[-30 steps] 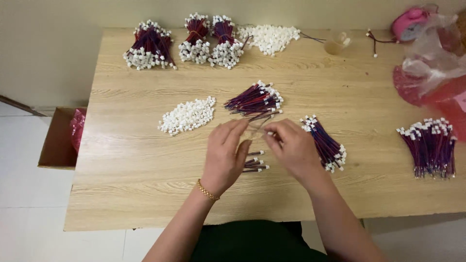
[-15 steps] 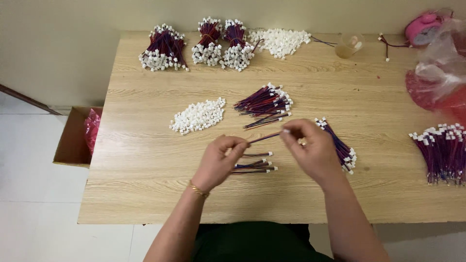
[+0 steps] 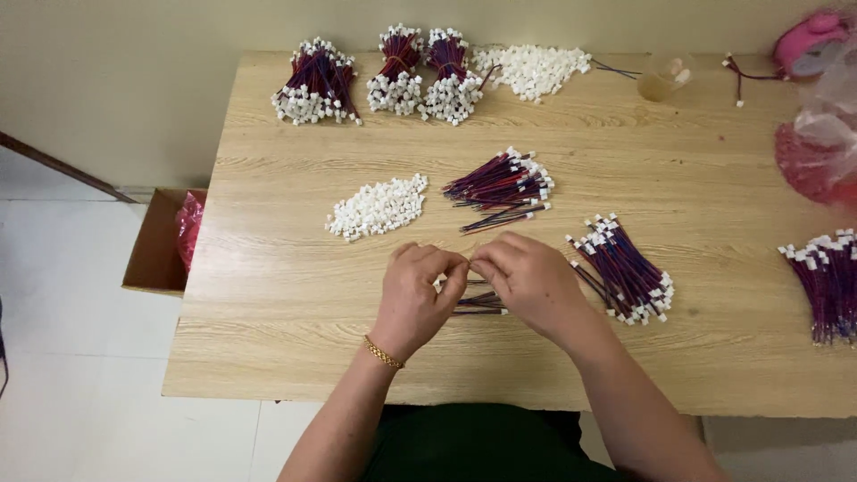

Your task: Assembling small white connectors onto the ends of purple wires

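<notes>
A few short red-and-dark wire leads [image 3: 480, 302] lie on the pale wooden bench [image 3: 268, 295], partly under the fingers. The left hand [image 3: 418, 295] and right hand [image 3: 528, 284] meet fingertip to fingertip above them, pinching something too small to tell. A heap of small white plastic connectors [image 3: 377, 206] lies just beyond.

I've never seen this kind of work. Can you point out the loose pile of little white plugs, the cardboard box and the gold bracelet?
Pile of white plugs [image 3: 377, 207], head view, middle of the heap.
Cardboard box [image 3: 147, 254], head view, its near side wall.
Gold bracelet [image 3: 383, 353], head view, on the left wrist.
</notes>
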